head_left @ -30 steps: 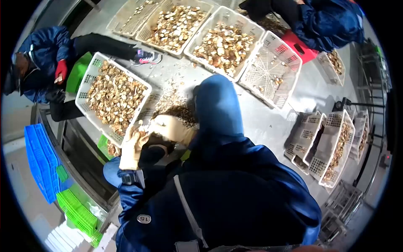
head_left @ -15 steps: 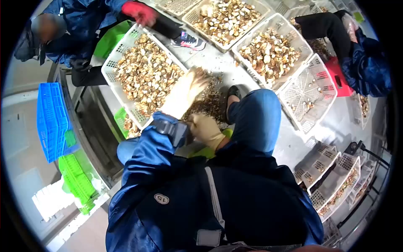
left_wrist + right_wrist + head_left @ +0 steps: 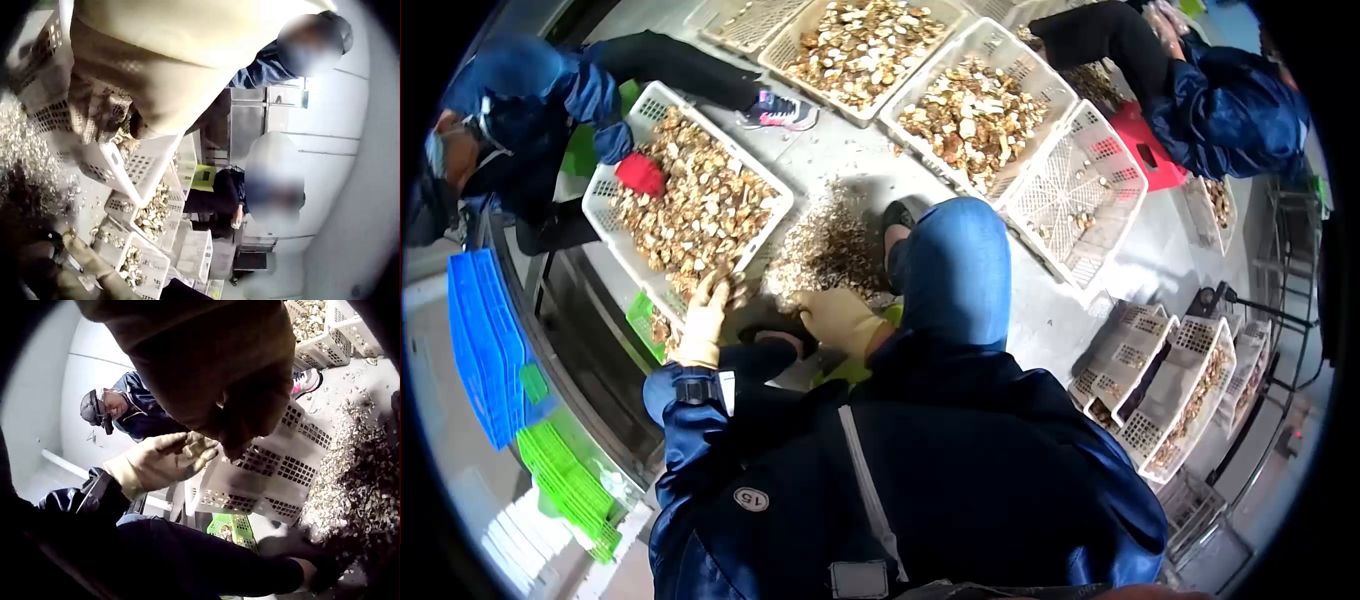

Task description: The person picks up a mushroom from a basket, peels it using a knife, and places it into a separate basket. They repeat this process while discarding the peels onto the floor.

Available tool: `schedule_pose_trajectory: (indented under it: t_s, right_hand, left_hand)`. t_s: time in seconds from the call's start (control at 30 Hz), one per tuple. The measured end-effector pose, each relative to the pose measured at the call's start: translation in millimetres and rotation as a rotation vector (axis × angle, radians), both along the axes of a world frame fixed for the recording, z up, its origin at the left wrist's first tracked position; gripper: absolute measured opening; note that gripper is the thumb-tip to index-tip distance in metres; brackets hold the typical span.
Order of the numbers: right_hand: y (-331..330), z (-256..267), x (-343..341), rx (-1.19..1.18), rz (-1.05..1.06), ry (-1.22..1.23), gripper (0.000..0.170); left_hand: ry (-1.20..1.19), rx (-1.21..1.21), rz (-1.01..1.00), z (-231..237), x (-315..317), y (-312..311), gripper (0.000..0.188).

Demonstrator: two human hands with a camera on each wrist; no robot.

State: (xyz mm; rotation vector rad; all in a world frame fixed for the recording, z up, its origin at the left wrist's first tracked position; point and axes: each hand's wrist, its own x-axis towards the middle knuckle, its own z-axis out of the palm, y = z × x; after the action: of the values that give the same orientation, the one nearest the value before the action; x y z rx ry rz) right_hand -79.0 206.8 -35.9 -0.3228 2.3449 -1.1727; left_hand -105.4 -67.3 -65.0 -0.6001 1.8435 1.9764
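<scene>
My gloved left hand (image 3: 703, 325) is at the near corner of a white perforated crate (image 3: 775, 208) heaped with brown and pale mushrooms (image 3: 695, 195). Its fingers curl round a small mushroom (image 3: 127, 147), seen at the fingertips in the left wrist view. The right hand (image 3: 840, 318), also gloved, is to the right of the left one, low over the floor by the knees. Its fingers bend inward in the right wrist view, in deep shadow; I cannot tell what they hold. Just beyond it on the floor spreads a pile of pale and dark trimmings (image 3: 825, 250).
More white crates (image 3: 1050, 250) stand ahead, two heaped with mushrooms. Seated at the left, a person has a red-gloved hand (image 3: 640, 174) in the near crate; another sits at far right by a red bin (image 3: 1145, 150). Blue crates (image 3: 485, 345) and green crates (image 3: 570, 485) lie left.
My left hand reached over the trimmings half a second ago and is back at the crate's near corner. The seated person's red-gloved hand has moved down into the mushrooms.
</scene>
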Motion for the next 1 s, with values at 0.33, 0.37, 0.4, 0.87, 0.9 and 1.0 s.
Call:
schedule_pose_trajectory:
  t_s: [0.33, 0.37, 0.4, 0.87, 0.9, 1.0]
  right_hand:
    - [-9.9, -3.6, -6.2, 0.217, 0.098, 0.011, 0.023]
    - [-10.0, -1.8, -5.9, 0.201, 0.090, 0.008, 0.023]
    - [-10.5, -4.4, -4.4, 0.183, 0.106, 0.028, 0.023]
    - [-21.0, -11.0, -2.4, 0.091, 0.158, 0.005, 0.022]
    - [-21.0, -11.9, -1.7, 0.095, 0.150, -0.001, 0.022]
    - [-20.1, -13.2, -3.0, 0.098, 0.116, 0.013, 0.021]
  left_hand:
    - [0.118, -0.678, 0.019, -15.9, -27.3, -87.7, 0.040]
    - [0.041, -0.722, 0.001, 8.4, -38.0, -67.0, 0.040]
    - [0.024, -0.736, -0.036, 10.4, -46.4, -61.0, 0.039]
    - [0.234, -1.382, -0.821, -81.8, -156.2, 8.6, 0.042]
    - [0.265, -1.354, -0.780, -78.2, -154.4, 11.8, 0.037]
    - [0.333, -1.087, -0.716, -67.0, -149.8, -3.4, 0.032]
